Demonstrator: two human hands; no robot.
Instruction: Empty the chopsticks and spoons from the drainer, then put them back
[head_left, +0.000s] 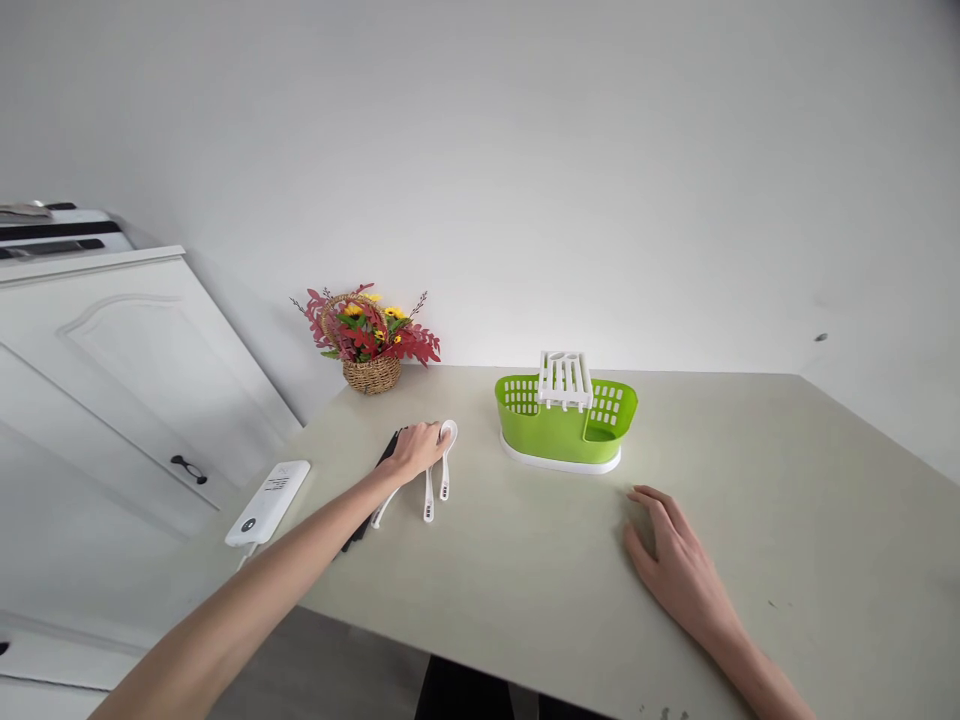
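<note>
Over a group of white spoons on the table, my left hand [420, 449] has its fingers closed at the bowl of the rightmost white spoon [445, 478]. Two more spoon handles, a middle one [428, 497] and a left one [385, 508], stick out from under this hand, which hides their bowls. Dark chopsticks [358, 535] lie to the left, partly covered by my wrist. My right hand [679, 560] rests on the tabletop with fingers apart, holding nothing. Beyond it stands a green utensil basket [547, 435] with a white slotted rack [565, 380] across its top and a white base [559, 464].
A wicker basket of artificial flowers [373, 376] stands against the wall at the back left. On the table's left side lies a white power bank [268, 503] with a cable. White cabinets [135, 400] adjoin the table [525, 590] on the left.
</note>
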